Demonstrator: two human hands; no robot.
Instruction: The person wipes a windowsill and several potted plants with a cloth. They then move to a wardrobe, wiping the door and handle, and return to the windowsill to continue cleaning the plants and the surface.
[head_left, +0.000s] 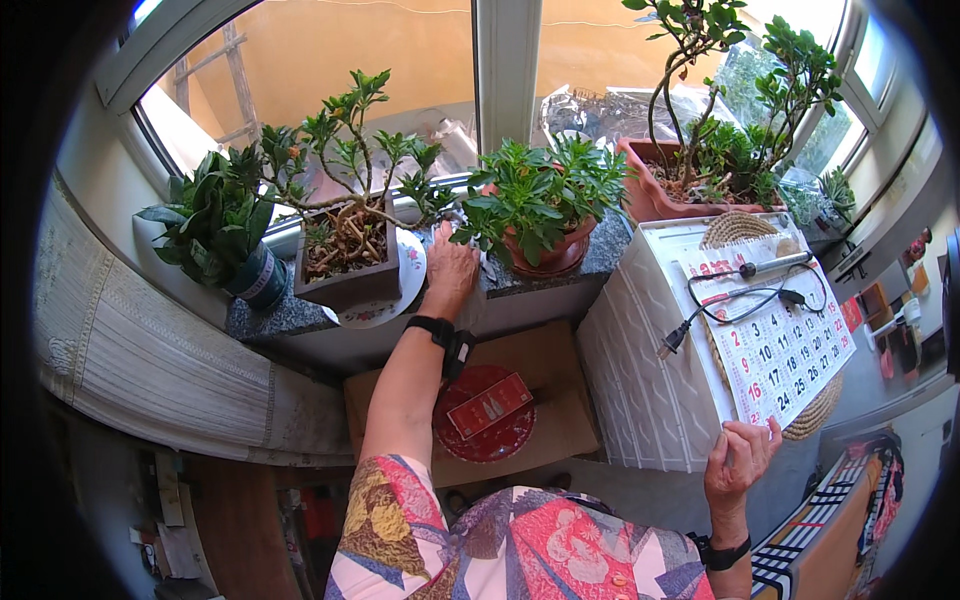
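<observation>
My left hand (452, 268) reaches onto the speckled stone windowsill (510, 279), fingers on a whitish cloth (487, 268) that it partly hides. To its left, a square dark pot (349, 277) with a woody plant stands on a floral plate (411, 262). A round terracotta-coloured pot (551, 251) with a leafy green plant is at its right. My right hand (739, 457) rests at the front edge of the white plastic cabinet (637, 330), fingertips at the lower edge of a paper calendar (795, 360); whether they pinch it is unclear.
A black-corded device with a plug (673, 339) lies on the calendar, over woven round mats (817, 409). Behind stands a long terracotta-coloured planter (637, 172). A dark green pot (259, 277) is at the sill's left end. Below, a red dish (487, 446) holding a red packet (491, 405) sits on cardboard (559, 427).
</observation>
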